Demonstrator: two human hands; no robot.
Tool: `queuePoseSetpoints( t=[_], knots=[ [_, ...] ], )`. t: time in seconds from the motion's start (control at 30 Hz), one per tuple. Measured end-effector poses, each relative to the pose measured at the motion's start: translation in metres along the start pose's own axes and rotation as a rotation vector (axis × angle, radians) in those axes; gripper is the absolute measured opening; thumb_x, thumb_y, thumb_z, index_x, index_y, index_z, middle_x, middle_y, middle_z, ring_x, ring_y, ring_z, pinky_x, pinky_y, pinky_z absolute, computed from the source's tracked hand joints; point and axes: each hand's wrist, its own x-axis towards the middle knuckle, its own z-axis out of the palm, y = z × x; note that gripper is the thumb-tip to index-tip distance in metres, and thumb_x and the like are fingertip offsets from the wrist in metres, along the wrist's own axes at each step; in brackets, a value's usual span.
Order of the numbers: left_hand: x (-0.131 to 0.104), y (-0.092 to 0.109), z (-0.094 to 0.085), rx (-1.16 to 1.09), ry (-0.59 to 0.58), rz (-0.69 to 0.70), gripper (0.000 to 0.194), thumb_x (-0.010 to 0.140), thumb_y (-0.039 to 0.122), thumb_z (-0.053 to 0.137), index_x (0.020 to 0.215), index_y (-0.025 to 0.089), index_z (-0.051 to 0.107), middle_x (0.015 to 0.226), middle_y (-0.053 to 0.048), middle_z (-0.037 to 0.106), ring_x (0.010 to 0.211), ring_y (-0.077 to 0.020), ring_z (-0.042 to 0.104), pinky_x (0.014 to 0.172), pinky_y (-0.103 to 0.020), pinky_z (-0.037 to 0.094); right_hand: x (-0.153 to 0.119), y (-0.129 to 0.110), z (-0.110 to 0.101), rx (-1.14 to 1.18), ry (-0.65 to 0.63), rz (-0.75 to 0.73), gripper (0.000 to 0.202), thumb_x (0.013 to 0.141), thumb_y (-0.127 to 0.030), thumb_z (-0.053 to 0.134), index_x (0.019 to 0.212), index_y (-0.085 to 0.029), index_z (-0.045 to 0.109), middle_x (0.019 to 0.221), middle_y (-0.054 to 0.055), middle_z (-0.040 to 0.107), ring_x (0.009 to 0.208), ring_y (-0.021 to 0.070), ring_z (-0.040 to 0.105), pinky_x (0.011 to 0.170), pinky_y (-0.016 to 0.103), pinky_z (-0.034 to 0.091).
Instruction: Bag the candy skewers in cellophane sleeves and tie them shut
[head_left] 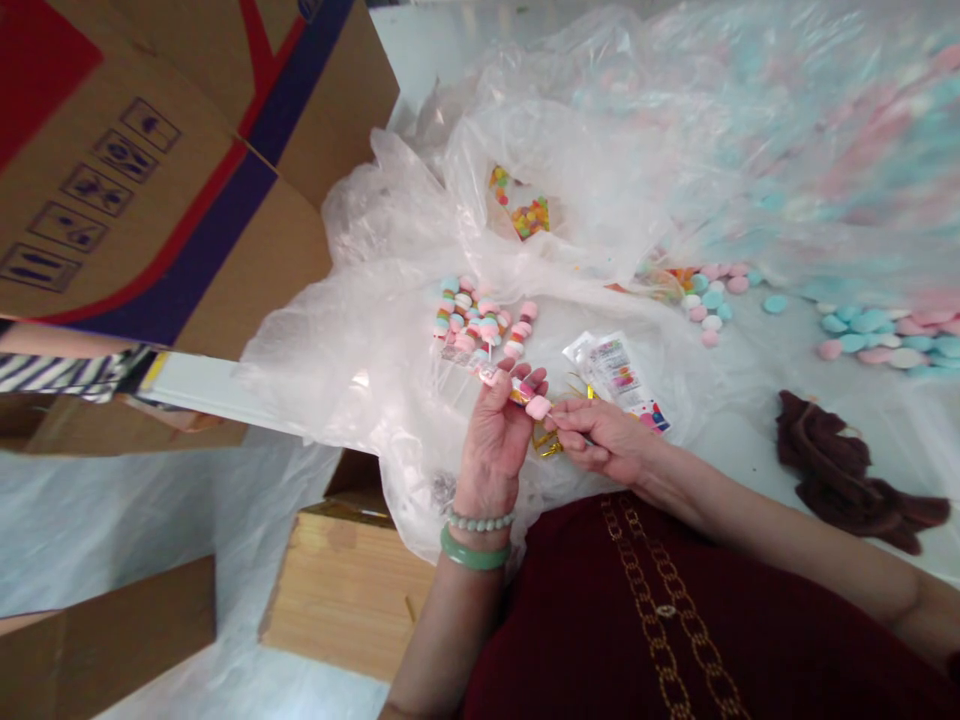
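My left hand (501,430), with a pale beaded bracelet and green bangle at its wrist, is closed around a candy skewer in a printed see-through wrapper. A pink marshmallow (538,407) on the skewer sticks out between my hands. My right hand (604,435) pinches the thin stick end just beyond it. Gold twist ties (551,442) lie beside and partly under my right fingers. Just past my left hand is a pile of candy skewers (469,315) in pink, blue and white. Printed wrappers (619,365) lie flat beyond my right hand.
Plastic sheeting (337,370) covers much of the table. Loose marshmallows (870,325) and a large see-through bag of them (840,150) are at the right. Gummy candies (529,215) show through plastic. A brown cloth (832,465) lies right. A large carton (195,170) stands left.
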Motion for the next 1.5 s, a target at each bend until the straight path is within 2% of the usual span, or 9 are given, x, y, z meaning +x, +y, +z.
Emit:
queuePoseSetpoints(
  t=[0.17, 0.33, 0.47, 0.6, 0.77, 0.93, 1.07, 1.2, 1.5],
  knots=[
    [-0.001, -0.007, 0.001, 0.012, -0.037, 0.034, 0.022, 0.081, 0.028, 0.068, 0.1, 0.02, 0.06, 0.077, 0.002, 0.062, 0.07, -0.011, 0.063, 0.077, -0.029, 0.051, 0.005, 0.0, -0.005, 0.223, -0.158, 0.106, 0.005, 0.082, -0.016, 0.056, 0.082, -0.016, 0.052, 0.047, -0.011, 0.041, 0.03, 0.0001, 0.017, 0.031, 0.013, 0.013],
    [-0.006, -0.023, 0.01, 0.056, -0.032, -0.014, 0.024, 0.082, 0.031, 0.067, 0.1, 0.019, 0.059, 0.07, 0.002, 0.059, 0.069, -0.0122, 0.062, 0.07, -0.026, 0.05, 0.011, -0.002, -0.006, 0.368, -0.09, 0.146, 0.01, 0.088, -0.012, 0.048, 0.079, -0.016, 0.049, 0.044, -0.012, 0.035, 0.03, 0.0004, 0.014, 0.031, 0.011, 0.012],
    [-0.002, -0.018, 0.008, 0.028, -0.021, -0.151, 0.024, 0.085, 0.038, 0.062, 0.094, 0.016, 0.059, 0.079, -0.003, 0.063, 0.079, -0.0171, 0.064, 0.078, -0.032, 0.051, 0.009, -0.006, -0.012, 0.347, -0.097, 0.185, 0.012, 0.09, -0.016, 0.045, 0.081, -0.014, 0.052, 0.045, -0.011, 0.036, 0.03, 0.0006, 0.013, 0.031, 0.012, 0.01],
    [0.004, -0.006, 0.001, -0.001, 0.004, -0.067, 0.017, 0.086, 0.033, 0.061, 0.096, 0.019, 0.059, 0.08, -0.001, 0.063, 0.076, -0.015, 0.064, 0.08, -0.033, 0.05, 0.003, -0.005, -0.014, 0.204, -0.116, 0.239, 0.01, 0.086, -0.022, 0.052, 0.08, -0.014, 0.054, 0.046, -0.011, 0.037, 0.031, 0.0009, 0.016, 0.032, 0.014, 0.01],
    [0.008, 0.0, -0.001, -0.018, 0.06, 0.062, 0.013, 0.086, 0.029, 0.061, 0.094, 0.019, 0.058, 0.072, 0.002, 0.059, 0.065, -0.0103, 0.058, 0.076, -0.03, 0.05, -0.004, 0.003, -0.011, -0.231, 0.164, -0.06, 0.016, 0.074, -0.029, 0.066, 0.073, -0.015, 0.057, 0.051, -0.006, 0.05, 0.037, 0.0037, 0.032, 0.036, 0.017, 0.018],
    [0.001, -0.018, 0.013, -0.005, 0.061, 0.031, 0.016, 0.08, 0.017, 0.063, 0.096, 0.019, 0.057, 0.07, 0.004, 0.055, 0.063, -0.008, 0.054, 0.069, -0.023, 0.046, -0.003, 0.003, 0.0, -0.849, 0.443, -0.415, 0.018, 0.08, -0.026, 0.055, 0.064, -0.019, 0.057, 0.055, -0.003, 0.051, 0.049, 0.0096, 0.044, 0.048, 0.023, 0.03],
    [-0.007, -0.023, 0.02, 0.064, 0.049, -0.004, 0.019, 0.077, 0.014, 0.064, 0.096, 0.016, 0.06, 0.074, 0.001, 0.058, 0.067, -0.0085, 0.056, 0.069, -0.021, 0.044, -0.006, 0.004, 0.006, -1.258, 0.623, -0.627, 0.014, 0.086, -0.025, 0.051, 0.091, -0.023, 0.064, 0.074, 0.001, 0.063, 0.069, 0.0164, 0.056, 0.062, 0.027, 0.038],
    [-0.016, -0.015, 0.019, 0.148, -0.046, -0.115, 0.019, 0.073, 0.018, 0.071, 0.09, 0.013, 0.064, 0.078, -0.001, 0.062, 0.068, -0.011, 0.057, 0.066, -0.023, 0.045, -0.013, 0.009, 0.001, -1.544, 0.556, -0.832, 0.033, 0.095, -0.022, 0.038, 0.121, -0.02, 0.056, 0.097, 0.009, 0.067, 0.084, 0.0212, 0.061, 0.072, 0.032, 0.042],
    [-0.027, -0.026, 0.021, 0.074, 0.036, -0.143, 0.031, 0.088, 0.029, 0.052, 0.064, 0.011, 0.06, 0.07, -0.006, 0.061, 0.067, -0.0126, 0.058, 0.069, -0.024, 0.048, -0.021, 0.027, -0.007, -1.827, 0.402, -1.013, 0.037, 0.097, -0.019, 0.032, 0.117, -0.014, 0.063, 0.087, 0.014, 0.067, 0.083, 0.0236, 0.061, 0.078, 0.036, 0.045]
  ],
)
